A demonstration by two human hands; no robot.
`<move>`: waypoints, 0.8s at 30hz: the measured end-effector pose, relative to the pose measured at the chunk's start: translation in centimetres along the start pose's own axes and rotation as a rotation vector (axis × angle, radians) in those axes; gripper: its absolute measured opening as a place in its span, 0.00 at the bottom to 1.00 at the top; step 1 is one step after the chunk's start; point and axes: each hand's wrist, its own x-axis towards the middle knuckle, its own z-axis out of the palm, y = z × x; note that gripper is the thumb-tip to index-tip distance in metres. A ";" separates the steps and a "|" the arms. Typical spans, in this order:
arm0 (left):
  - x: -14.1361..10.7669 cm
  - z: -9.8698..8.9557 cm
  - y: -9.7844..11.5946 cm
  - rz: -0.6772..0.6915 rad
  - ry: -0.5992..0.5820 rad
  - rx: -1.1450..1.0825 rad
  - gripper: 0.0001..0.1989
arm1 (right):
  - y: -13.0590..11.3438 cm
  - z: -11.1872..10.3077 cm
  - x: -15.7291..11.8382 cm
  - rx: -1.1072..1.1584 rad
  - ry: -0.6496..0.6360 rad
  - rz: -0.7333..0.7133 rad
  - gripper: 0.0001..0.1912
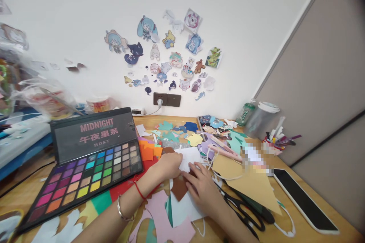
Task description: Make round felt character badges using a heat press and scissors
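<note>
My left hand [170, 165], with a red string and a silver bangle on the wrist, is closed over the left edge of a white paper piece [191, 154]. What its fingers hold is hidden. My right hand [203, 188] lies with fingers stretched out and a little apart, touching the paper's lower right part. Faint lines show on that white piece. Beneath both hands is a brown paper piece [179, 190], lying over a larger white sheet [188, 212]. Pink cut paper [167, 220] lies nearer to me.
An open eyeshadow palette [97, 174] stands at the left. To the right lie black scissors [242, 207], tan paper [248, 174], a pink hair straightener [225, 151] and a phone [306, 201]. Colourful paper scraps [171, 133] cover the back; a green can [245, 113] stands behind.
</note>
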 end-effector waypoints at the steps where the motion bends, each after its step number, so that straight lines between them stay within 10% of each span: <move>1: 0.0 0.0 0.1 -0.010 -0.004 -0.011 0.16 | 0.0 0.0 0.0 0.002 0.002 -0.006 0.18; 15: 1.1 1.0 -0.1 -0.030 0.071 -0.470 0.05 | 0.2 0.0 0.3 0.295 0.098 0.099 0.11; 24: -1.2 3.5 1.0 0.022 0.353 -1.103 0.10 | 0.3 -0.1 0.7 0.646 0.322 0.265 0.10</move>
